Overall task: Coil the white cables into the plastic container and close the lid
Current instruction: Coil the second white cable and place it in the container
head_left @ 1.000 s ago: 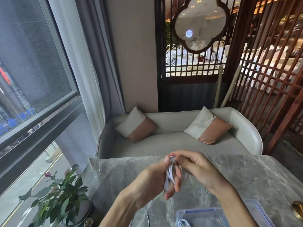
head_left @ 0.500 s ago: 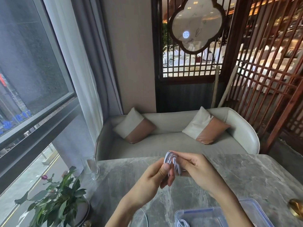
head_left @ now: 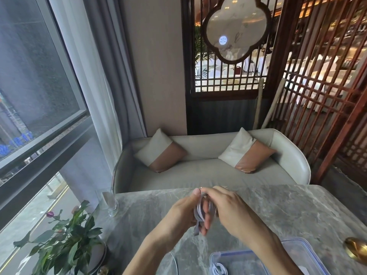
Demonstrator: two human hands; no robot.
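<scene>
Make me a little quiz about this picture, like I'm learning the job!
1. True or false: the left hand and the right hand both hold the cable.
2. Where is the container? A: on the floor. B: on the table, near the right forearm. C: on the windowsill.
3. What already lies in the container?

Key: 1 true. 2 B. 3 a second cable.
</scene>
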